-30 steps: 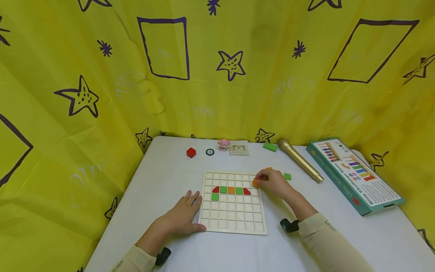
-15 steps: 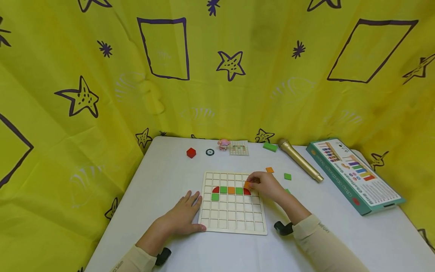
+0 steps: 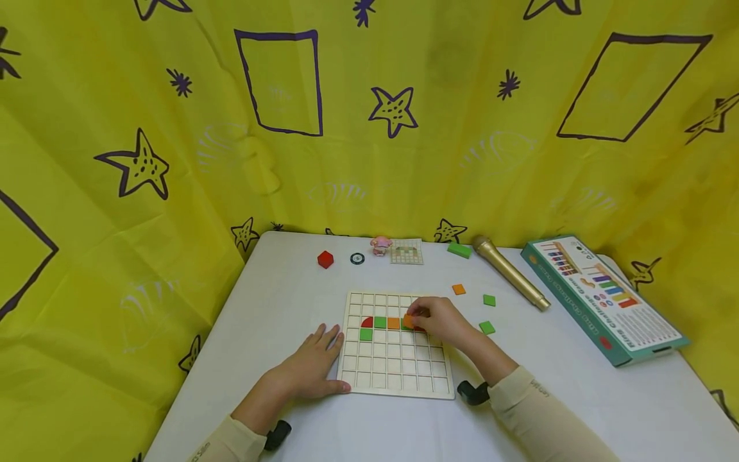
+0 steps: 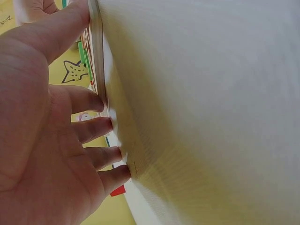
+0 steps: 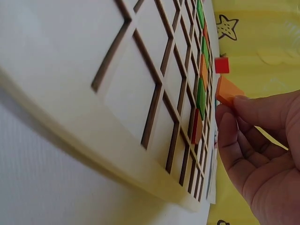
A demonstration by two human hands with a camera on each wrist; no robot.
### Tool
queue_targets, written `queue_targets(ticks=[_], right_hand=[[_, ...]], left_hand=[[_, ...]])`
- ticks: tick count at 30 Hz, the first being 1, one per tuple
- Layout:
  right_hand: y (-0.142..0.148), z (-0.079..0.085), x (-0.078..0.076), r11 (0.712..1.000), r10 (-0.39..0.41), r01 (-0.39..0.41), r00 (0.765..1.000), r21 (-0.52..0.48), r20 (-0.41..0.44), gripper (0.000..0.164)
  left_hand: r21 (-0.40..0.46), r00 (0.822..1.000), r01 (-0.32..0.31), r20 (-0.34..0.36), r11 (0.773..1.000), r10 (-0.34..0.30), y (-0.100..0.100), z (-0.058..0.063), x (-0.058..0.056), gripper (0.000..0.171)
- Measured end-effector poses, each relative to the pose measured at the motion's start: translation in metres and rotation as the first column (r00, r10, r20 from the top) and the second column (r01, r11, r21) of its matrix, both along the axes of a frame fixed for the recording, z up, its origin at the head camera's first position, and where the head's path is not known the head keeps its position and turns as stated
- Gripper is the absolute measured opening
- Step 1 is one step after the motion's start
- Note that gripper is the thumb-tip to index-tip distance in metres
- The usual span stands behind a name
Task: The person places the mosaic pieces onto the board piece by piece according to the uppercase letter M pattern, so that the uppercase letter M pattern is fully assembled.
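Orange tile (image 5: pixel 228 90) pinched in the right hand (image 3: pixel 441 319), above the board (image 3: pixel 398 369); I reckon a slip could drop it on the green tile (image 5: pixel 201 97) just below the grip; farther left, the straight-fingered left hand (image 3: pixel 312 366) touches the board; bumping might shift everything.

Camera set-up, three views

Head: high, facing forward and down over white tabletop (image 3: pixel 283 295) to yellow star-printed curtain (image 3: pixel 346 157). Left wrist: close, low, rolled sideways along edge of pale square wooden board (image 3: pixel 394 367). Right wrist: likewise, looking across its grid. All share board, curtain.
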State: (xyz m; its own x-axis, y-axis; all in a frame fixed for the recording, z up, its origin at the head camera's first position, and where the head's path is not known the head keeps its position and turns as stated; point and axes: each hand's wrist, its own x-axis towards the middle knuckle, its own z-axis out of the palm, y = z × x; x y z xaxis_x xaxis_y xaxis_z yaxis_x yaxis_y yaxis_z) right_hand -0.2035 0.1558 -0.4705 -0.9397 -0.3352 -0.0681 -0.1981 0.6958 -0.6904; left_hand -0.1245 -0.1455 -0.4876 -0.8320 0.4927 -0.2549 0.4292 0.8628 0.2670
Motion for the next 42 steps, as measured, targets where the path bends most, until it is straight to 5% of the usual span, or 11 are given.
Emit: queue_targets(ticks=[42], right_hand=[[-0.049,-0.005,0.017,0.972,0.233,-0.233,0.972,-0.04,0.015,0.007]], left_hand=[[-0.013,1.0,0.004,0.026,1.0,-0.004,0.0,0.007,-0.001,0.101]])
